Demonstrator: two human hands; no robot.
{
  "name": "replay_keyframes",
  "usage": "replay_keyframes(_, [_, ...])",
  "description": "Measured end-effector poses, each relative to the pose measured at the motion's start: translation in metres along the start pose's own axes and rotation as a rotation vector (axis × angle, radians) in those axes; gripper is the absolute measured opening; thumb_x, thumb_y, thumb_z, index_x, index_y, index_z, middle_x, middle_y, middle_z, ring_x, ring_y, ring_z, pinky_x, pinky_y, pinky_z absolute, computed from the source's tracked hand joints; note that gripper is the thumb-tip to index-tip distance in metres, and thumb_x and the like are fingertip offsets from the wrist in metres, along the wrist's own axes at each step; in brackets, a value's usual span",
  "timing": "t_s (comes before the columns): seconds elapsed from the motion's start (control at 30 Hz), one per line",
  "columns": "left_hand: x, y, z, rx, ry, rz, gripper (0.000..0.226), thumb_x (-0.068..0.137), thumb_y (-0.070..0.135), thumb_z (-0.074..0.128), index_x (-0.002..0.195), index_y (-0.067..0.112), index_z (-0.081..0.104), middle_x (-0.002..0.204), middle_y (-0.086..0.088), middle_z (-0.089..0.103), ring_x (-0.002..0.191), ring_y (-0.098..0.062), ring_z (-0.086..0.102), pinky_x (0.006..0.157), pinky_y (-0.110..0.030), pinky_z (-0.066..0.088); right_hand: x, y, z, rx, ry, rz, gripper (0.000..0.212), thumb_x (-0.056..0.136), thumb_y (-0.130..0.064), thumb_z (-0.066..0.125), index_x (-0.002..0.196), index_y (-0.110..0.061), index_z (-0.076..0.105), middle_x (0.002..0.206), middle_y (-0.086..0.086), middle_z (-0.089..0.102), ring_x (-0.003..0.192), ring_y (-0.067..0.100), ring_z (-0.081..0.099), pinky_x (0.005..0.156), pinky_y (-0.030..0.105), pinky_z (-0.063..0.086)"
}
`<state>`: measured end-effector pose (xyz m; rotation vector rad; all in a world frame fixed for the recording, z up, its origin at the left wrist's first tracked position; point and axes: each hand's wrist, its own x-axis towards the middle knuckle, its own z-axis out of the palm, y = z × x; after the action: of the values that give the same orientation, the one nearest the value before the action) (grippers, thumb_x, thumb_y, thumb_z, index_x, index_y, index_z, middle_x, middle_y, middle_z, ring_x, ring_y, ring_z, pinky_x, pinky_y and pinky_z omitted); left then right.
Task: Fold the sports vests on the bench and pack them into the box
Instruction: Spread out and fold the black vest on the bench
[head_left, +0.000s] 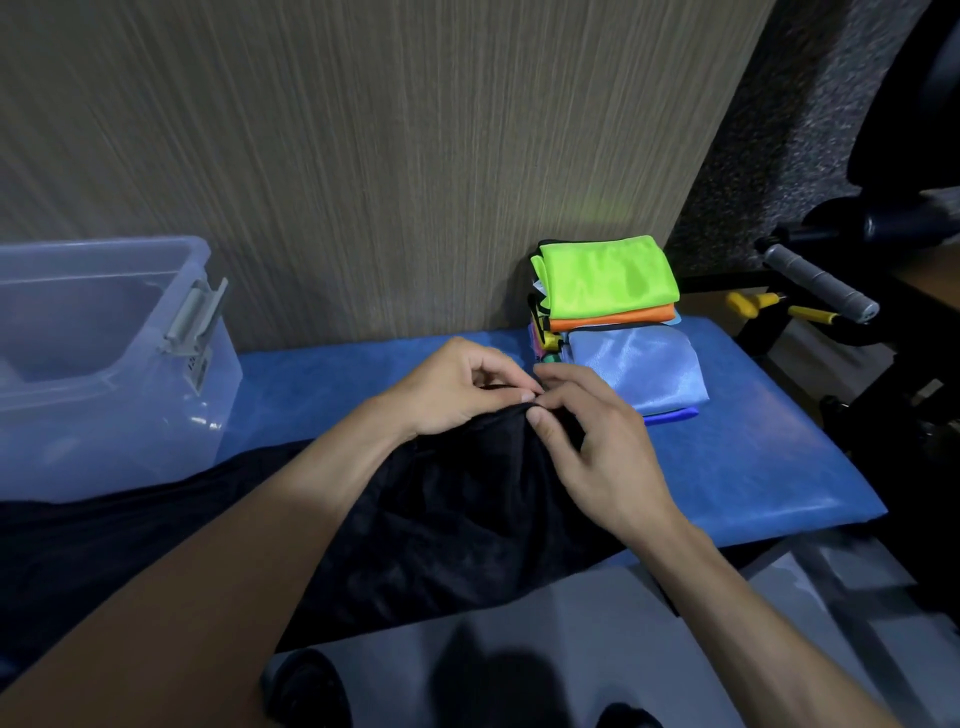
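**Both hands pinch the top edge of the black vest at mid-bench**

The wood-grain panel wall (363, 156) fills the back of the view, with dark gym equipment (831, 280) standing off to the right. Below it runs the blue padded bench (753, 457), its long axis left to right. On the bench's left end sits the clear plastic storage box with a grey latch (104, 374), lid off; nothing can be made out inside it.

The black mesh sports vest (441, 519) lies unfolded across the bench's near edge and spills toward the person, spreading leftward below the box. Its raised upper edge is bunched at the middle of the bench, and both hands meet there: the left hand (457, 389) pinches the fabric from the left with fingers curled, and the right hand (587, 441) pinches it from the right, thumb on the cloth. The fingertips nearly touch, so the whole body of the vest hangs below and to the left of the grip. The likely next move is to draw the hands apart along the bench to spread that edge.

At the far right of the bench, against the wall, rests a stack of folded vests: neon green (608, 275) on top, orange (613, 317) beneath, a shiny light blue one (639, 369) in front. The box lies nearer the left hand.
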<state>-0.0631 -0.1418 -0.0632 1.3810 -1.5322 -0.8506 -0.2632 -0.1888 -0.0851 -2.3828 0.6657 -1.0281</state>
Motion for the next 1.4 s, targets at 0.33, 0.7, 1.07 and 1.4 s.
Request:
replay_keyframes(0.33, [0.001,-0.011,-0.010,0.077,-0.032,-0.359,0.025,0.104,0.027,0.056,0.107,0.010,0.074,0.070,-0.004,0.069,0.053,-0.014,0.059,0.060,-0.022,0.048,-0.007,0.009,0.003,0.046,-0.011,0.136,0.023,0.085,-0.020,0.077,0.071,-0.015,0.059,0.069,-0.004,0.063,0.068,0.018,0.060,0.068,0.038,0.048])
replay_keyframes(0.7, [0.025,-0.037,0.023,0.774,0.025,-0.317,0.030,0.080,0.055,0.078,0.090,0.030,0.064,0.101,0.007,0.060,0.100,-0.017,0.059,0.084,-0.037,0.051,-0.023,0.015,0.004,-0.051,-0.064,-0.055,0.018,0.087,-0.030,0.075,0.084,-0.018,0.062,0.081,-0.021,0.059,0.072,-0.002,0.054,0.067,0.017,0.045])
replay_keyframes(1.07, [0.026,-0.016,-0.002,0.585,0.051,-0.117,0.008,0.097,0.027,0.066,0.101,0.025,0.072,0.089,0.013,0.070,0.088,-0.005,0.064,0.086,-0.033,0.053,-0.013,0.021,-0.006,0.029,-0.009,-0.004,0.012,0.087,-0.026,0.080,0.092,-0.016,0.077,0.091,-0.010,0.073,0.086,0.002,0.067,0.080,0.021,0.052])
replay_keyframes(1.4, [0.020,-0.009,-0.010,0.418,0.135,-0.069,0.017,0.097,0.011,0.067,0.104,0.024,0.075,0.096,0.006,0.075,0.086,-0.002,0.068,0.084,-0.024,0.053,-0.010,0.014,-0.008,0.024,0.011,-0.024,0.015,0.091,-0.024,0.077,0.104,-0.018,0.078,0.097,-0.010,0.074,0.090,0.002,0.068,0.083,0.022,0.052])
